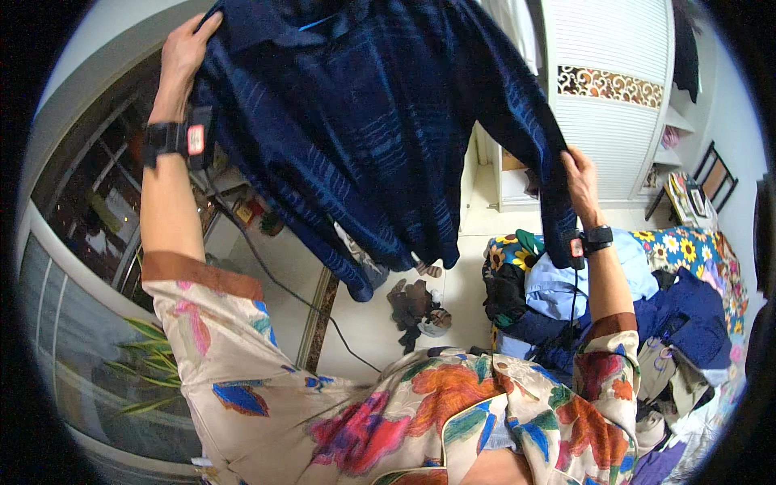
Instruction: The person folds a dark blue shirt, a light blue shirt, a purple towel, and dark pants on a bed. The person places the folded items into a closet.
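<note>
Holding a dark-blue patterned collared pullover [356,121] up in front: left hand [184,52] pinching it at the shoulder, right hand [582,184] gripping a sleeve toward the cuff, probably so it hangs spread out (gravity helps). Clothes heap [687,311] sits lower right. No readable brand; the wrist units' red-and-white stickers [196,139] are too small.

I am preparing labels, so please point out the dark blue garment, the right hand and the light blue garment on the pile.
Dark blue garment [347,137]: head view, middle of its body.
Right hand [581,182]: head view, middle of the hand.
Light blue garment [554,289]: head view, its crumpled left part.
</note>
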Tool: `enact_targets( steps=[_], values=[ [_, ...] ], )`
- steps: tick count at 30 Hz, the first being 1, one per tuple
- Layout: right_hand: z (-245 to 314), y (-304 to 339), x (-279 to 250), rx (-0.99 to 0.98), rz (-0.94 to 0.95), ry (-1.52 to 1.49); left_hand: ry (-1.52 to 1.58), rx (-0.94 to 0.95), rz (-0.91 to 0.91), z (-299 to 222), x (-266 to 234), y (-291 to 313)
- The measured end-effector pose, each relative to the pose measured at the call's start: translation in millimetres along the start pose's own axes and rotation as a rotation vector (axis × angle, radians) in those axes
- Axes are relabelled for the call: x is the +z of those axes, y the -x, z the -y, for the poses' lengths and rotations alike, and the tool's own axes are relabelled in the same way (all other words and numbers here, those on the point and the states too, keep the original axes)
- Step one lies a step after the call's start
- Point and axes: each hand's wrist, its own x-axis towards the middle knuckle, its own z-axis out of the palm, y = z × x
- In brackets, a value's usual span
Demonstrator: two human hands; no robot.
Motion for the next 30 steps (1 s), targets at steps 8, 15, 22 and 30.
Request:
enact_targets(
  steps=[8,15,22,30],
  values=[
    [-6.9,-17.7,-22.8,0.018,-0.04,-0.222,0.12,-0.06,-0.155,-17.6,14.6,19.4],
    [-7.0,-30.2,-33.2,0.091,-0.141,-0.249,0.233,-0.071,-0.123,-39.5,8.5,28.4],
    [14.1,-19.0,-29.2,-0.053,0.052,-0.119,0.125,-0.05,-0.082,-3.8,-3.4,18.1],
    [-1.1,-19.5,-26.5,0.025,0.016,-0.282,-0.001,-0.189,-0.019,4.3,-6.9,19.2]
  ],
)
